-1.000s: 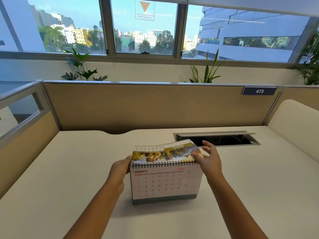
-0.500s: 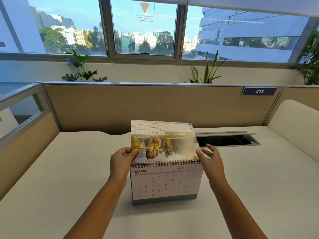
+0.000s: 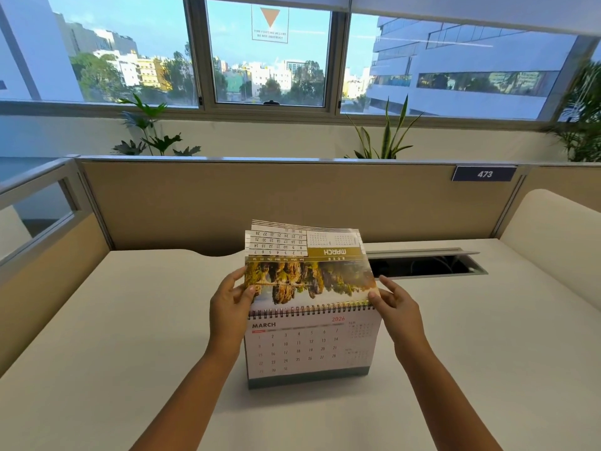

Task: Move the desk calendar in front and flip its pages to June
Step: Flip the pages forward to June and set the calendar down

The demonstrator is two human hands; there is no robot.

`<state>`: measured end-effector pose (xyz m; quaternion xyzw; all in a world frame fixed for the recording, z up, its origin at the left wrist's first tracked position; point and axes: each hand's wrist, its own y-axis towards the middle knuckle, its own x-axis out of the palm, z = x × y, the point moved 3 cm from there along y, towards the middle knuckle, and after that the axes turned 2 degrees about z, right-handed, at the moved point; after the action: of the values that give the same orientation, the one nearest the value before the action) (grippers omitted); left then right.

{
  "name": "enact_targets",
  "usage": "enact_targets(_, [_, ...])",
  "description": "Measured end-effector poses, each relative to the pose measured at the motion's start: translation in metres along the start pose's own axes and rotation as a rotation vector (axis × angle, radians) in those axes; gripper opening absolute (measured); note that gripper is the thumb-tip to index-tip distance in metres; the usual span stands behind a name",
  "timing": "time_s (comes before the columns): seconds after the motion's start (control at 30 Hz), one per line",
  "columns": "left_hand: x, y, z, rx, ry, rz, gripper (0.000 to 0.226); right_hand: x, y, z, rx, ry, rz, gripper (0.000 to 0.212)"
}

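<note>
Calendar (image 3: 310,348) is standing on the desk (image 3: 130,320) right in front of the person, between both forearms, with its spiral binding (image 3: 310,310) running along the top. The page facing the camera is showing MARCH 2026 with a grid of dates. Above the binding, a stack of pages (image 3: 305,265) is standing raised, seen upside down, with a landscape photo and the word MARCH printed on a gold band; several page edges are fanning out at the top.

The left hand (image 3: 229,302) is gripping the left edge of the raised pages, thumb lying on the photo side and fingers curling behind. The right hand (image 3: 395,304) is touching the lower right corner of those pages just above the binding, thumb tip at the corner, fingers loosely spread and partly open; whether it is actually pinching the paper is not possible to tell.

Behind the calendar, a cable slot (image 3: 426,265) is sitting open in the desk surface. A tan partition (image 3: 292,196) is running across the back, carrying a dark plate (image 3: 484,173) reading 473. Beyond it, plants (image 3: 153,135) are standing below a window (image 3: 270,56) showing buildings.
</note>
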<state>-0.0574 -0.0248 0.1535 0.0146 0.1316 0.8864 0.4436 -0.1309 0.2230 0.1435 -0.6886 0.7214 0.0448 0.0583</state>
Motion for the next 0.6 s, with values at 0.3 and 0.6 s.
enact_targets(0.3, [-0.004,-0.005,-0.007,-0.256,-0.292,-0.079,0.043,0.004,-0.001,0.011,0.172,0.286,-0.044,0.043])
enact_targets(0.6, [-0.009,-0.009,-0.01,-0.23,-0.193,-0.17,0.007,-0.006,0.017,0.026,0.183,0.417,-0.153,0.062])
